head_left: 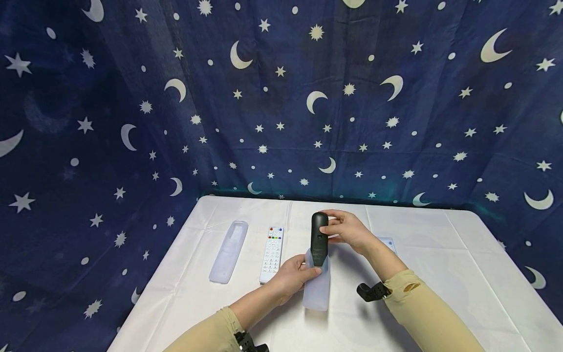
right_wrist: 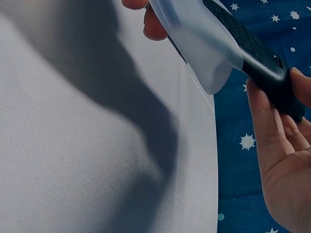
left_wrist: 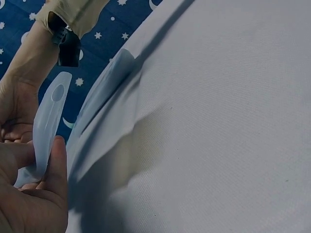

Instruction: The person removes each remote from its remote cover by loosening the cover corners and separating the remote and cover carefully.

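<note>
My right hand (head_left: pixel 349 230) pinches the upper end of a black remote control (head_left: pixel 319 234), back side up, between thumb and fingers. The remote's lower end sits in the mouth of a translucent silicone remote cover (head_left: pixel 315 296). My left hand (head_left: pixel 292 279) pinches that cover near its mouth, thumb on the front. In the right wrist view, the edge of the cover (right_wrist: pixel 209 43) wraps around the dark remote (right_wrist: pixel 260 63), whose far end stays bare. From the left wrist, the cover (left_wrist: pixel 46 121) shows an oval hole near its closed end.
A white remote control (head_left: pixel 271 254) with several coloured buttons lies left of my left hand. Farther left lies another translucent cover (head_left: pixel 228 252). Partly hidden behind my right wrist is a pale blue-white object (head_left: pixel 388 243). A starry curtain (head_left: pixel 281 98) hangs behind the white table (head_left: pixel 440 293).
</note>
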A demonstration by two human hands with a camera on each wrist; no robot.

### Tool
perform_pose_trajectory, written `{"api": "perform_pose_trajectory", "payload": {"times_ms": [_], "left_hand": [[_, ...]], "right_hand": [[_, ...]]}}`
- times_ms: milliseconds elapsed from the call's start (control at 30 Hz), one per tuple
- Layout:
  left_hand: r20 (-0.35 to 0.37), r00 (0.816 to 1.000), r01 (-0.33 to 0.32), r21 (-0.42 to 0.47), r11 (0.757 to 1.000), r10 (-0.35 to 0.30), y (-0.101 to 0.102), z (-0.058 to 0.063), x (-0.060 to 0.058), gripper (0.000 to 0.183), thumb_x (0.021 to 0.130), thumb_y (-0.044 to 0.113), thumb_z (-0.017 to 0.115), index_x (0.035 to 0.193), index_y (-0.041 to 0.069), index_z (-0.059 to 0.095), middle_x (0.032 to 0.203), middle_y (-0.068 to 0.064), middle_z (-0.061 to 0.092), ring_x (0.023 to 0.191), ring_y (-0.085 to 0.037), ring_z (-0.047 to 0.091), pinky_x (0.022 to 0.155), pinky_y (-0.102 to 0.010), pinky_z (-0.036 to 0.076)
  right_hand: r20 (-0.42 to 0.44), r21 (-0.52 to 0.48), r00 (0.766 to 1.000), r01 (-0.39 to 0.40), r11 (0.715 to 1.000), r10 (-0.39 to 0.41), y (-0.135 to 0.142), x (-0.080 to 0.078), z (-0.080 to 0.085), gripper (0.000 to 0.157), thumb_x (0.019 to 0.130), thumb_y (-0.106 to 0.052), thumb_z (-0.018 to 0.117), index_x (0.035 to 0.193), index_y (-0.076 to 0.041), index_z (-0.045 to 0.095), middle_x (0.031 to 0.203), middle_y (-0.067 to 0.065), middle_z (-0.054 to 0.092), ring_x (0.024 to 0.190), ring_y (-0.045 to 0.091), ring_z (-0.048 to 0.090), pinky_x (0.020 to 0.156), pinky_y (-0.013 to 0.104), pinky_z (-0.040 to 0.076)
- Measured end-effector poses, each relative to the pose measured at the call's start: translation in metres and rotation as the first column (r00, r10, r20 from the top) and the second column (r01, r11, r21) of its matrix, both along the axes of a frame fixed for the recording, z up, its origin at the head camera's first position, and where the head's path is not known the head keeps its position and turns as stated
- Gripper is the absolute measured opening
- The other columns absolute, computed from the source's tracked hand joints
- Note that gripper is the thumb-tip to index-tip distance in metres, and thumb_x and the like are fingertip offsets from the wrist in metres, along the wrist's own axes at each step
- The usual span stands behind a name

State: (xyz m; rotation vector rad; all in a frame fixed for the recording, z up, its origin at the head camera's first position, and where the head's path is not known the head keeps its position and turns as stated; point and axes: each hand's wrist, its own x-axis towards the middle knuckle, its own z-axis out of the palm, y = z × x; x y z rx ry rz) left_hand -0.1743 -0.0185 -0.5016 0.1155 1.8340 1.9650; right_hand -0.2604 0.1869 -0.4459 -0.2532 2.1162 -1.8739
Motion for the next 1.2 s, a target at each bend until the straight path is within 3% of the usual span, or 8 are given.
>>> {"api": "perform_pose_trajectory", "payload": {"times_ms": [1200], "left_hand": [[0.001, 1.000, -0.004, 0.007, 1.000, 0.004, -0.0017, 0.0014, 0.0011, 0.042, 0.096, 0.006, 0.069, 0.133, -0.007, 0.054, 0.111, -0.015, 0.073, 0.103, -0.026, 0.070, 0.089, -0.045, 0.057]], "right_hand": [[-0.010, 0.013, 1.000, 0.008, 1.000, -0.008, -0.0001, -0.0017, 0.0024, 0.064, 0.093, -0.008, 0.074, 0.149, 0.001, 0.046, 0.116, 0.023, 0.067, 0.096, 0.022, 0.070, 0.086, 0.046, 0.059]]}}
